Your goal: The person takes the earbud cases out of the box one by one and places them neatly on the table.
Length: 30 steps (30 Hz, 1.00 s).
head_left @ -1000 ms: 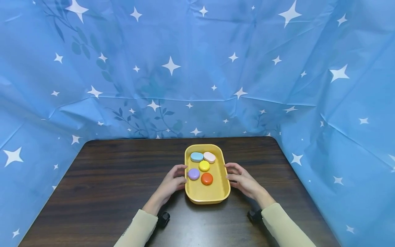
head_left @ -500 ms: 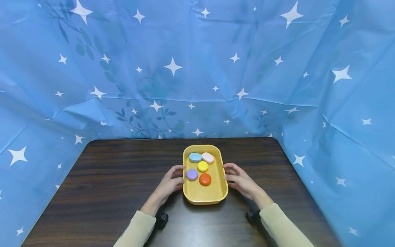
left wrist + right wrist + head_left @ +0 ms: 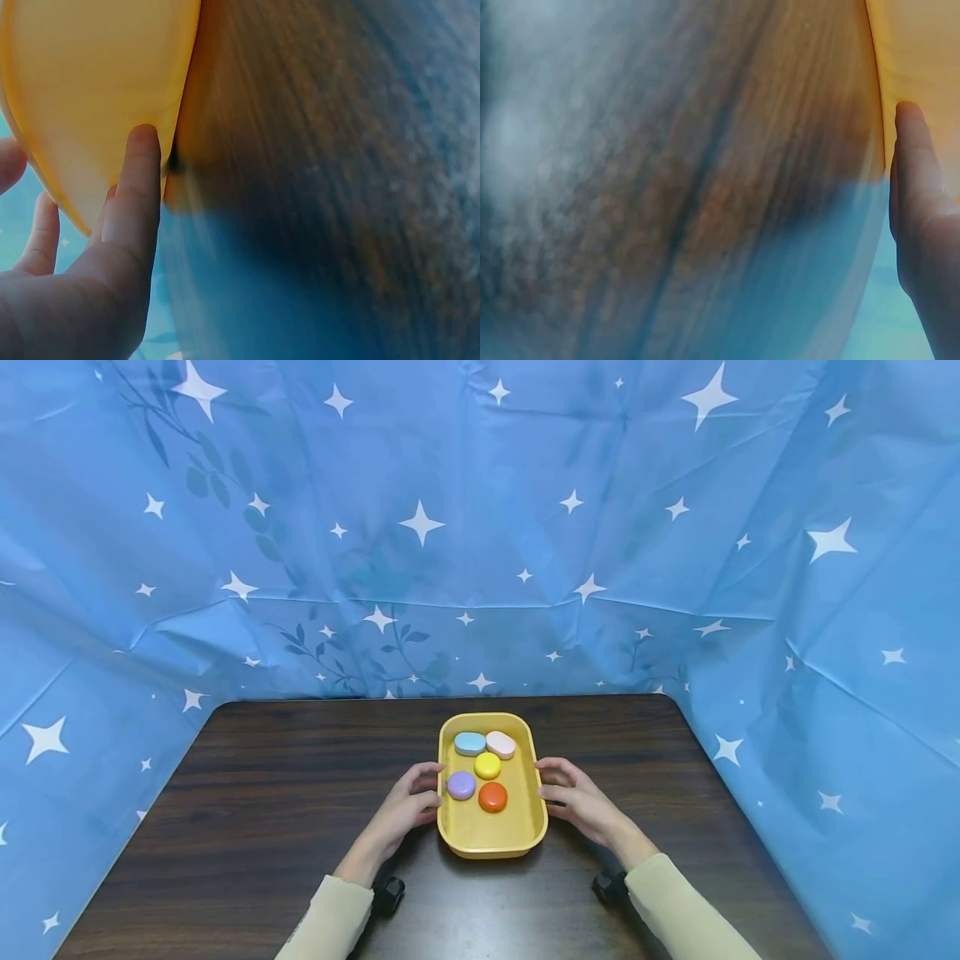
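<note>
A shallow yellow tray [image 3: 491,837] with rounded corners lies on the dark table between both hands. Inside it are smooth pieces: a light blue oblong one [image 3: 470,744], a pale pink oval one [image 3: 501,744], a round yellow one [image 3: 487,766], a round purple one [image 3: 461,785] and a round orange-red one [image 3: 492,797]. My left hand [image 3: 406,806] touches the tray's left side with extended fingertips. Against the right side rest the fingertips of my right hand [image 3: 583,804]. In the left wrist view a straight finger [image 3: 135,180] presses on the tray's outer wall [image 3: 97,82].
The dark wood-grain table [image 3: 300,793] has rounded far corners. Behind it and along both sides hangs a blue cloth [image 3: 480,552] with white stars. A black wrist camera [image 3: 387,895] sits at the left cuff, another black camera [image 3: 610,887] at the right.
Both hands and the tray have shifted a little to the left together across the table. The coloured pieces keep their arrangement inside it. The head view has turned slightly.
</note>
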Each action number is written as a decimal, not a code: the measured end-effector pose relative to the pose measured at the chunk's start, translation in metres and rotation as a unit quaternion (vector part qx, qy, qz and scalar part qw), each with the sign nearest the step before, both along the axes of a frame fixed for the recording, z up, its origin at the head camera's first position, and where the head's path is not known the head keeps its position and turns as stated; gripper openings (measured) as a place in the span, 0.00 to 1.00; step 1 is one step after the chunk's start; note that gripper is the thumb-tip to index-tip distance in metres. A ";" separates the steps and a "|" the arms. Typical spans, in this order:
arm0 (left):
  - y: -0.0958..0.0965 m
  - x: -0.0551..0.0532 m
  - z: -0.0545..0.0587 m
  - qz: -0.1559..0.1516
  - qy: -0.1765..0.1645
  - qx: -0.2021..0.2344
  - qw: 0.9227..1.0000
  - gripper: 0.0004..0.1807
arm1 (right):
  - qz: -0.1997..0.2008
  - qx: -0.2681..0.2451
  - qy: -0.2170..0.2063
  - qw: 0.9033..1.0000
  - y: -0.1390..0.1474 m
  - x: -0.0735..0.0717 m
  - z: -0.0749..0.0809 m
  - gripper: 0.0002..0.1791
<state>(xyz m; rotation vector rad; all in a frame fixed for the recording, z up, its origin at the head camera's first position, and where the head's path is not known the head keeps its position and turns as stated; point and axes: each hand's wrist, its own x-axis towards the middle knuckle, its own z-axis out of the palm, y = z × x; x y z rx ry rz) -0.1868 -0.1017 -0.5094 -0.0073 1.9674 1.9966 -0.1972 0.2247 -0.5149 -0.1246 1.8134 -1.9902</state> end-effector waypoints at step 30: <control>-0.020 0.003 -0.002 0.013 -0.001 -0.020 1.000 0.30 | -0.012 0.011 -0.004 1.000 -0.023 0.000 0.001 0.27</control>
